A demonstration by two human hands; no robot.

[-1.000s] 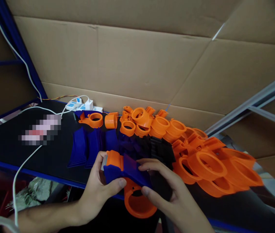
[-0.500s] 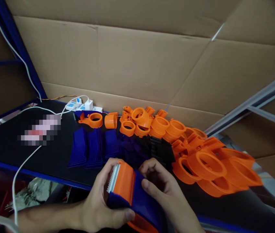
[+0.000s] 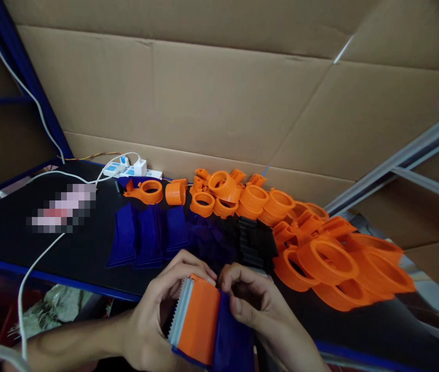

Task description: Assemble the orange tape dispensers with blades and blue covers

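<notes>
An orange and dark blue tape dispenser (image 3: pixel 200 321) with a toothed grey cutting blade is between my hands, low in the middle of the view. My left hand (image 3: pixel 153 310) wraps round its blade side, the thumb low and the fingers over the far edge. My right hand (image 3: pixel 258 297) is closed at the blue side, thumb and bent fingers against it; whether a small part is pinched there is hidden. Just beyond lie stacks of blue curved plates (image 3: pixel 149 235), dark small parts (image 3: pixel 211 237) and black pieces (image 3: pixel 250 240).
Orange ring-shaped dispenser frames (image 3: pixel 328 261) are piled on the right, with more along the back. A white power strip (image 3: pixel 132 169) with plugs and cables stands at the back left. A cardboard wall (image 3: pixel 203 93) closes off the black table (image 3: pixel 79 258). A blurred pinkish object (image 3: pixel 62 206) lies left.
The dispenser has turned so its orange face and blade show more, and the orange ring below has left view. My left fingers have shifted over the far edge. My right hand stays at the blue side.
</notes>
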